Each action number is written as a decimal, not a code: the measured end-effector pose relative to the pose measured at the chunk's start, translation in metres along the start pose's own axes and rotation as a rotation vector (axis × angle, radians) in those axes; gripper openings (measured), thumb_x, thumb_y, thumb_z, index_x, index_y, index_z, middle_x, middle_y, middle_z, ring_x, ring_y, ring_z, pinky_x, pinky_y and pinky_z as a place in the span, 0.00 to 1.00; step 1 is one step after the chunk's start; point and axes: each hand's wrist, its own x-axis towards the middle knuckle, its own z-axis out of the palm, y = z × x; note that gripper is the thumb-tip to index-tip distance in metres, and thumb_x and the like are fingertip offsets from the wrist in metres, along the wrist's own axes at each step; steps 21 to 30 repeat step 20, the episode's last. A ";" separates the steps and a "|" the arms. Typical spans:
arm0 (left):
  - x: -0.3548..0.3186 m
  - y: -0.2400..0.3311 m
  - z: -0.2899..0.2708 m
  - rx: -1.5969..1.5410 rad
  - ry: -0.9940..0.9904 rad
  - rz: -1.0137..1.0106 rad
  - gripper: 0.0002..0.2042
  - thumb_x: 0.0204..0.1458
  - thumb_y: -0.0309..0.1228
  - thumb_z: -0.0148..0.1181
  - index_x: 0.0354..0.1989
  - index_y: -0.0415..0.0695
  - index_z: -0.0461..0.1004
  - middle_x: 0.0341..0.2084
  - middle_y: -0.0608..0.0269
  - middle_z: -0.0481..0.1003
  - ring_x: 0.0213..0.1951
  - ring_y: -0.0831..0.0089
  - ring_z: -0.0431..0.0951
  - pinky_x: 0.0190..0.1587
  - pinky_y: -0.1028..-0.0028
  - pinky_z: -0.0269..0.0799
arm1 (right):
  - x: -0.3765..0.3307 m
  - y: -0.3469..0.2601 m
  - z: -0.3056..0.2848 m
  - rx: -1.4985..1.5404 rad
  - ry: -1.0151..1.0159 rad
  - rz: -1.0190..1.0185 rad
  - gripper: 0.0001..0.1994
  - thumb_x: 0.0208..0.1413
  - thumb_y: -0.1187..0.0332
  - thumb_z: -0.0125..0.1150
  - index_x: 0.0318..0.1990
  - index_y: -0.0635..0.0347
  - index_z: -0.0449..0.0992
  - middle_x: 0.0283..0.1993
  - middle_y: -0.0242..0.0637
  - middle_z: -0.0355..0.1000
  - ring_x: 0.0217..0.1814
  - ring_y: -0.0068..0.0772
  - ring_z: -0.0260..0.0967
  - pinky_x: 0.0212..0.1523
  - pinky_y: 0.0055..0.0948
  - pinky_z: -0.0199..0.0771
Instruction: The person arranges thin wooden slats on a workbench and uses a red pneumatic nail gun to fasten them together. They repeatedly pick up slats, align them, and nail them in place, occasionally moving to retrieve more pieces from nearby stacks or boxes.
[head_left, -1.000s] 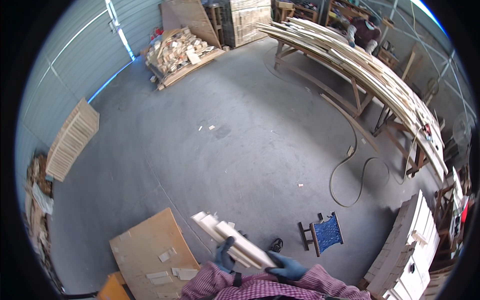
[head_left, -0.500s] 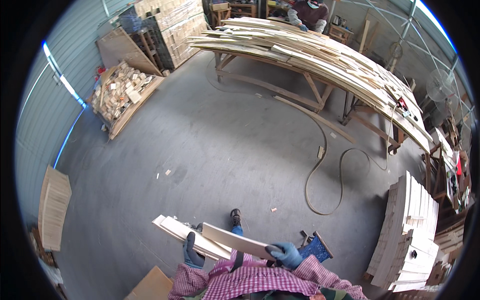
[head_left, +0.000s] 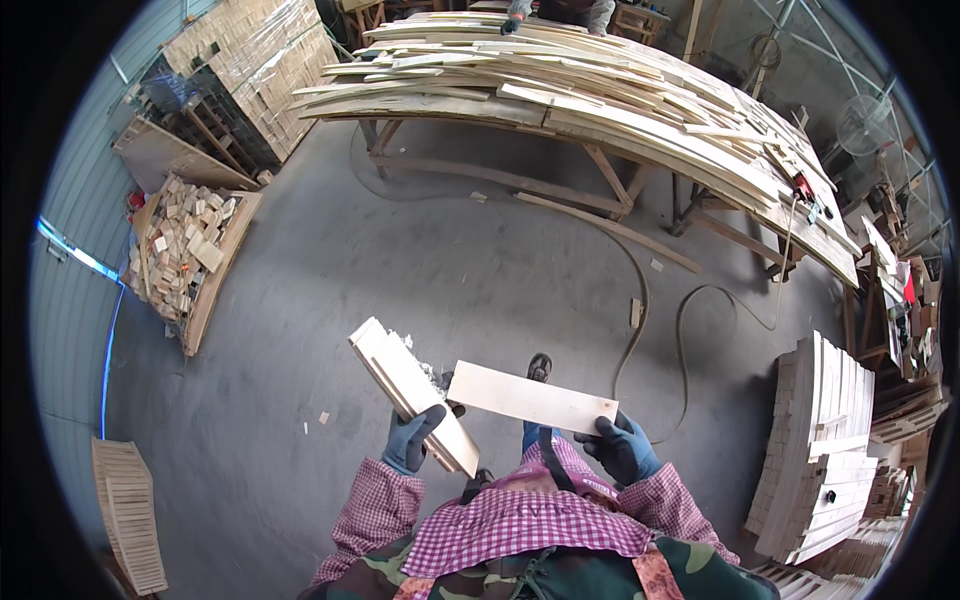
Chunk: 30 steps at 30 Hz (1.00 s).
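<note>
My left hand (head_left: 415, 438), in a blue and dark glove, grips a small stack of short pale wooden boards (head_left: 408, 380) held slantwise above the floor. Its thumb lies over the top face, and dark fingertips show past the far edge. In my right hand (head_left: 622, 448), gloved alike, is a single flat wooden board (head_left: 535, 395), pinched at its right end with its broad face up. The left end of that board comes close to the stack; whether they touch I cannot tell. Shavings or scraps (head_left: 425, 362) show along the stack's far edge.
A long wooden table (head_left: 560, 120) heaped with thin strips spans the back, with part of a person behind it. A hose (head_left: 640, 300) curves over the floor. Stacked pale boards (head_left: 815, 450) stand at right. At left are a bin of wood offcuts (head_left: 185, 250) and a slatted panel (head_left: 130, 515).
The stack in my left hand has swung to a steeper slant. The board in my right hand has turned its broad face up and risen a little. My view has shifted.
</note>
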 end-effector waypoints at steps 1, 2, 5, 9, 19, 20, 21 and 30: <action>0.032 0.006 0.010 -0.015 -0.014 0.044 0.28 0.47 0.23 0.62 0.59 0.40 0.60 0.54 0.52 0.68 0.51 0.60 0.74 0.52 0.63 0.74 | 0.018 -0.025 0.011 0.052 -0.001 0.008 0.21 0.60 0.69 0.53 0.60 0.62 0.62 0.52 0.46 0.70 0.46 0.40 0.73 0.43 0.32 0.77; 0.062 0.009 0.017 -0.010 -0.024 0.062 0.28 0.47 0.23 0.62 0.59 0.40 0.60 0.54 0.52 0.68 0.51 0.60 0.74 0.52 0.63 0.74 | 0.043 -0.045 0.011 0.042 -0.034 -0.015 0.22 0.60 0.69 0.53 0.61 0.62 0.61 0.53 0.46 0.69 0.47 0.40 0.72 0.44 0.32 0.77; 0.139 0.021 0.045 0.007 0.000 0.056 0.26 0.49 0.26 0.63 0.57 0.40 0.61 0.51 0.54 0.69 0.48 0.62 0.75 0.49 0.64 0.76 | 0.107 -0.109 0.011 -0.002 -0.068 -0.030 0.23 0.60 0.70 0.52 0.62 0.62 0.59 0.54 0.47 0.68 0.49 0.42 0.72 0.46 0.33 0.76; 0.245 0.056 0.078 0.063 0.083 0.135 0.22 0.52 0.25 0.59 0.56 0.38 0.62 0.47 0.57 0.70 0.47 0.64 0.75 0.50 0.62 0.76 | 0.205 -0.207 0.042 -0.211 -0.082 -0.064 0.19 0.62 0.66 0.50 0.59 0.61 0.62 0.51 0.43 0.71 0.44 0.35 0.75 0.36 0.24 0.77; 0.489 0.098 0.074 0.167 0.296 0.150 0.24 0.53 0.35 0.60 0.57 0.39 0.63 0.47 0.59 0.68 0.47 0.68 0.72 0.49 0.70 0.71 | 0.429 -0.351 0.116 -0.460 0.148 0.041 0.17 0.62 0.58 0.51 0.53 0.57 0.69 0.29 0.37 0.77 0.20 0.22 0.70 0.18 0.18 0.66; 0.525 0.101 0.063 0.107 0.320 0.087 0.24 0.50 0.30 0.63 0.55 0.37 0.66 0.48 0.58 0.70 0.49 0.67 0.72 0.54 0.69 0.70 | 0.461 -0.359 0.115 -0.416 0.148 0.039 0.21 0.60 0.55 0.54 0.56 0.56 0.66 0.30 0.37 0.77 0.22 0.22 0.71 0.18 0.20 0.67; 0.525 0.101 0.063 0.107 0.320 0.087 0.24 0.50 0.30 0.63 0.55 0.37 0.66 0.48 0.58 0.70 0.49 0.67 0.72 0.54 0.69 0.70 | 0.461 -0.359 0.115 -0.416 0.148 0.039 0.21 0.60 0.55 0.54 0.56 0.56 0.66 0.30 0.37 0.77 0.22 0.22 0.71 0.18 0.20 0.67; 0.525 0.101 0.063 0.107 0.320 0.087 0.24 0.50 0.30 0.63 0.55 0.37 0.66 0.48 0.58 0.70 0.49 0.67 0.72 0.54 0.69 0.70 | 0.461 -0.359 0.115 -0.416 0.148 0.039 0.21 0.60 0.55 0.54 0.56 0.56 0.66 0.30 0.37 0.77 0.22 0.22 0.71 0.18 0.20 0.67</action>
